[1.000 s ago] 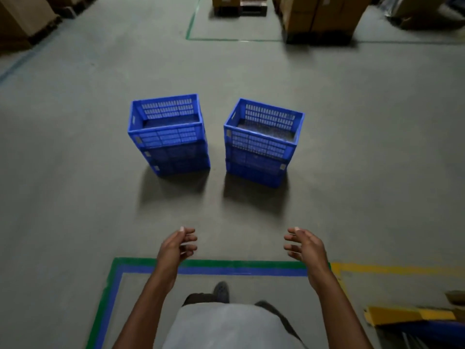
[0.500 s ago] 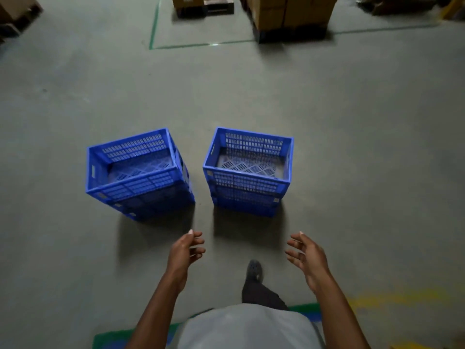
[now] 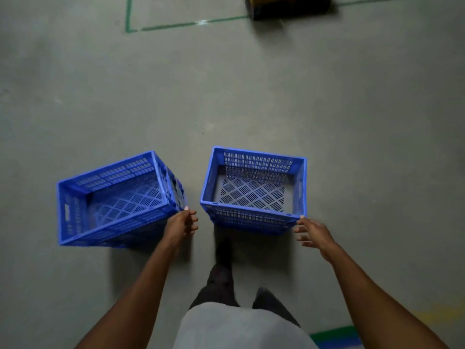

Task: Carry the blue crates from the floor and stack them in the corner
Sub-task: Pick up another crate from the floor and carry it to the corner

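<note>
Grey concrete floor filled the view, marked by a green tape line at the far edge, beside which stood a dark pallet load, only partly in frame. Two blue crates rested on the floor, side by side and slightly apart, both empty with perforated bases. The left crate sat skewed to the person's stance; the right crate lay nearly square to it. The left hand, fingers loosely curled and holding nothing, hovered at the near right corner of the left crate; contact could not be judged. The right hand, fingers spread and empty, reached to the near right corner of the right crate, its fingertip at the rim. One dark-trousered leg stepped forward between the arms. A green-and-blue floor marking showed at lower right.
</note>
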`<state>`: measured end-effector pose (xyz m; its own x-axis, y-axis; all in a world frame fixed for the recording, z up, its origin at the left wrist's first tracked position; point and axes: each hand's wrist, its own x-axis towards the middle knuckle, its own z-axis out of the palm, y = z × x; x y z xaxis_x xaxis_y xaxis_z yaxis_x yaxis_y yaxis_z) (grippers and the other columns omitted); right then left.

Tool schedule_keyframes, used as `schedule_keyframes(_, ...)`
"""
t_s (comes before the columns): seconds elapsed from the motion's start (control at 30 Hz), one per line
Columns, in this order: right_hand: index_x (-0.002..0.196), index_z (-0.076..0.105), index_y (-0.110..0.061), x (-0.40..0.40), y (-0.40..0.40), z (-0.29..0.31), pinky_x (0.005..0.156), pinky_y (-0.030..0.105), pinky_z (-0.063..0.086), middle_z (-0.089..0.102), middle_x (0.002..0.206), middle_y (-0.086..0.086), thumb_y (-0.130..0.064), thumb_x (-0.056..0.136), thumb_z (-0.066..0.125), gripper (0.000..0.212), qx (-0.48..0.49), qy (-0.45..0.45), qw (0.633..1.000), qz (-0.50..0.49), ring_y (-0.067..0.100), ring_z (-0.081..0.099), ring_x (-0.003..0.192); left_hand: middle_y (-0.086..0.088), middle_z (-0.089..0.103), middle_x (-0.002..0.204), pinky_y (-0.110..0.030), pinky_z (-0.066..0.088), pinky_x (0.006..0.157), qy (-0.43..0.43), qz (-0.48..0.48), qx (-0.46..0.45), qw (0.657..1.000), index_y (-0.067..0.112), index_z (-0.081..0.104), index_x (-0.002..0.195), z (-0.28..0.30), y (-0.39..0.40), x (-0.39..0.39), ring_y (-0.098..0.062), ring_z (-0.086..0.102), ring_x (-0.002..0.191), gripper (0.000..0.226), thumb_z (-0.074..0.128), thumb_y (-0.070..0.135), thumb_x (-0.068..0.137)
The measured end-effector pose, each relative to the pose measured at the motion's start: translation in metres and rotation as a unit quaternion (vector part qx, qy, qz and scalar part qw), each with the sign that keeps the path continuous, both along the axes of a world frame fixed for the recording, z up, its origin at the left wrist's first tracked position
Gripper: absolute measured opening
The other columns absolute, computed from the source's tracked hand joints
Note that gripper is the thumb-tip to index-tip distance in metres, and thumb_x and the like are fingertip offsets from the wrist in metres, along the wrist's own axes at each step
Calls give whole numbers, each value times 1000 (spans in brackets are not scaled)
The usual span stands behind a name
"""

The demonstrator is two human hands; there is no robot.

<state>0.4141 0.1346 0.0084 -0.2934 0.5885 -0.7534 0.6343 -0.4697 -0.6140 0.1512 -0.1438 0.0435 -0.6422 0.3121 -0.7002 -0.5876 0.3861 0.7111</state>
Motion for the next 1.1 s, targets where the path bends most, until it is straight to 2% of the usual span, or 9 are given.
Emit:
schedule_keyframes(0.13, 103, 67, -11, -38, 46, -37, 60, 29, 47, 69, 88, 10, -39, 100, 54, 31, 18, -40, 999, -14, 22, 57, 65, -7, 61, 85, -23, 39, 52, 1, -61, -28, 998, 8, 62, 109, -37, 55, -82, -15, 55, 57, 31, 45, 34, 105)
schedule_keyframes(0.37, 86, 65, -12, -87, 142, -133, 70, 39, 55, 73, 99, 21, -40, 96, 56, 31, 71, -128, 987, 63, 26, 60, 70, -8, 59, 87, -26, 42, 58, 16, -156, -108, 982, 9, 61, 109, -140, 146, -165, -14, 51, 62, 29, 47, 33, 105)
schedule_keyframes(0.47, 116, 64, -9, -105, 180, -179, 92, 42, 51, 68, 116, 21, -38, 97, 58, 35, 105, -171, 977, 77, 35, 65, 99, -24, 67, 105, -34, 48, 71, 68, -174, -161, 969, 10, 66, 105, -197, 174, -191, -25, 62, 79, 30, 54, 37, 99)
schedule_keyframes(0.53, 140, 49, -7, -113, 201, -207, 103, 42, 44, 56, 138, 23, -40, 96, 59, 56, 123, -195, 971, 65, 39, 56, 123, -17, 68, 118, -40, 48, 90, 131, -188, -205, 952, 7, 66, 118, -229, 192, -205, -30, 64, 106, 39, 56, 39, 97)
schedule_keyframes(0.63, 150, 37, -5, -119, 225, -247, 111, 45, 37, 43, 151, 23, -44, 96, 57, 70, 143, -216, 965, 42, 40, 45, 136, -20, 57, 138, -39, 42, 103, 169, -172, -238, 941, 1, 50, 140, -265, 216, -216, -33, 55, 126, 55, 57, 37, 99)
schedule_keyframes(0.73, 132, 56, -6, -117, 235, -280, 99, 42, 45, 61, 132, 22, -57, 90, 54, 66, 106, -200, 974, 31, 39, 59, 117, -22, 54, 139, -37, 41, 95, 171, -201, -269, 927, 1, 45, 141, -297, 226, -221, -36, 54, 125, 59, 55, 41, 100)
schedule_keyframes(0.87, 96, 64, -10, -111, 235, -299, 80, 38, 50, 70, 100, 16, -57, 91, 54, 48, 110, -180, 977, 13, 35, 67, 92, -22, 63, 114, -38, 41, 77, 162, -189, -264, 932, 2, 56, 115, -323, 229, -228, -38, 61, 104, 55, 48, 54, 98)
schedule_keyframes(1.0, 91, 62, -8, -117, 238, -296, 69, 39, 52, 68, 88, 13, -53, 95, 53, 46, 87, -114, 988, -59, 29, 63, 69, -4, 60, 68, -38, 44, 63, 100, -109, -209, 967, 17, 56, 79, -336, 222, -235, -35, 56, 65, 54, 44, 68, 90)
schedule_keyframes(1.1, 91, 58, -13, -121, 241, -294, 61, 37, 50, 62, 81, 12, -56, 98, 49, 45, 17, -62, 992, -111, 26, 57, 63, -8, 55, 72, -30, 39, 56, 60, -72, -178, 980, 15, 57, 79, -326, 232, -232, -23, 50, 58, 49, 41, 57, 101)
